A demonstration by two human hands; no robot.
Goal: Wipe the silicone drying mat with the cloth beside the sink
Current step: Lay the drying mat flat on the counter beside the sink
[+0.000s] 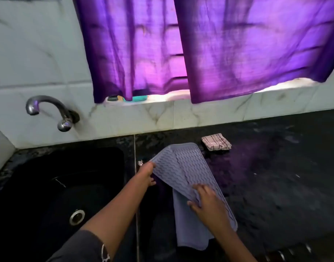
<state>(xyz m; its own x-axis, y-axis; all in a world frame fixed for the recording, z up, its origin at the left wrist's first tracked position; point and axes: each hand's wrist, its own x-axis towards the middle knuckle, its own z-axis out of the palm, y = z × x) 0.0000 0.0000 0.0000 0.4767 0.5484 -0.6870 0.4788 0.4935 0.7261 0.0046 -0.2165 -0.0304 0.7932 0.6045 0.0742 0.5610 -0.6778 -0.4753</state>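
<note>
Both hands, left hand point(146, 174) and right hand point(207, 203), grip the folded mat point(181, 167) above the counter point(275, 186); checked cloth point(216, 142) lies beyond, apart.

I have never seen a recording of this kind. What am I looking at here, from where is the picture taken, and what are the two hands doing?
There is no machine here. A person wears a camera on the head, so the single picture looks forward and down at that person's own two bare hands.

Below is a dark stone counter. On its left side is a black sink, with a metal tap on the wall above. A purple curtain hangs over the window.

The left hand grips one edge of a grey wavy-ribbed drying mat, and the right hand holds its near edge. The mat is lifted and folded over, and part hangs down in front.

A small checked cloth lies folded on the counter behind the mat, untouched. So the wiping has not begun.
</note>
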